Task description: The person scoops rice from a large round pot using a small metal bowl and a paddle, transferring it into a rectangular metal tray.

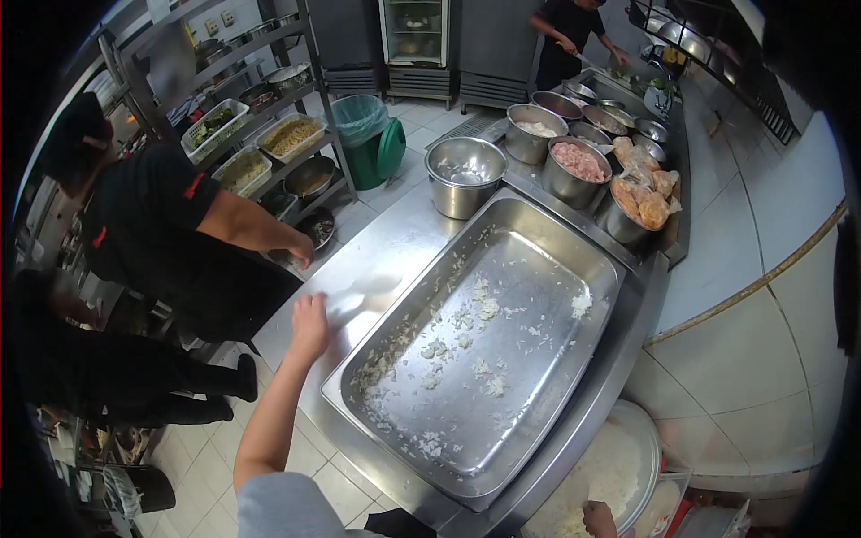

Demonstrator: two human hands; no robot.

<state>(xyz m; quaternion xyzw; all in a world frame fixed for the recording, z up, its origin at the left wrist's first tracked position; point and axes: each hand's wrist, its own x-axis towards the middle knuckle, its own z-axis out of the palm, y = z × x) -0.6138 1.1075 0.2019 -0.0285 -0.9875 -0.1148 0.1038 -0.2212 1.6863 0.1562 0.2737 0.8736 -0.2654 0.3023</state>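
My left hand (310, 328) is closed over the steel counter, left of the tray. From it extends a spoon-shaped utensil (375, 285), smeared by motion. The large rectangular steel tray (525, 359) has clumps and grains of white rice (486, 307) scattered over its bottom and sides. At the lower edge of the view my right hand (599, 518) has its fingers curled, over or beside a big round container (647, 457) of white rice. Whatever it grips, if anything, is hidden.
Beyond the tray stand a steel pot (466, 199), a pot of pinkish raw meat (578, 163) and bagged food (647, 193). A person in black (166, 211) stands left, near a shelf rack (327, 117); another person (569, 40) works at the back. A green bin (363, 161) stands behind.
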